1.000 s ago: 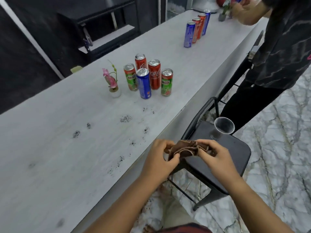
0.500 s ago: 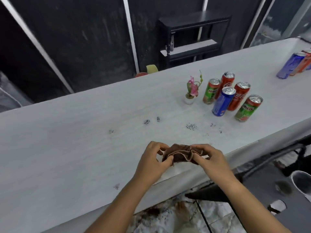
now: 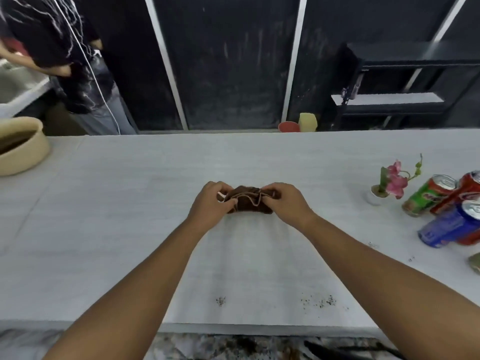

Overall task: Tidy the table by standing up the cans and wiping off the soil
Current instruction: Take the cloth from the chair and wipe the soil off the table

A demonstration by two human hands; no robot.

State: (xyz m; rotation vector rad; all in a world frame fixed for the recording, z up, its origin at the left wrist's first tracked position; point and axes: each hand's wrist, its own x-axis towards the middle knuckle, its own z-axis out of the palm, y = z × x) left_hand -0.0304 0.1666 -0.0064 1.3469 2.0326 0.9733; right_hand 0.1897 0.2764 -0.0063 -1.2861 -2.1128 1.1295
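A bunched brown cloth (image 3: 248, 201) sits over the middle of the white table (image 3: 130, 203). My left hand (image 3: 210, 201) pinches its left end and my right hand (image 3: 284, 198) grips its right end. Small patches of dark soil (image 3: 220, 301) and soil specks (image 3: 319, 302) lie near the table's front edge, between my forearms and to the right. At the right edge stand a green can (image 3: 428, 194), a red can (image 3: 465, 192) and a blue can (image 3: 452, 224), all upright though the wide lens leans them.
A small pink flower in a white pot (image 3: 389, 183) stands left of the cans. A beige bowl (image 3: 23, 149) sits at the table's far left. Another person (image 3: 65, 61) stands beyond the far left corner. A black shelf unit (image 3: 405, 81) is behind the table.
My view has swung left, so the cans slid to the right edge. Both hands carried the cloth forward from the table's front edge to over its middle.
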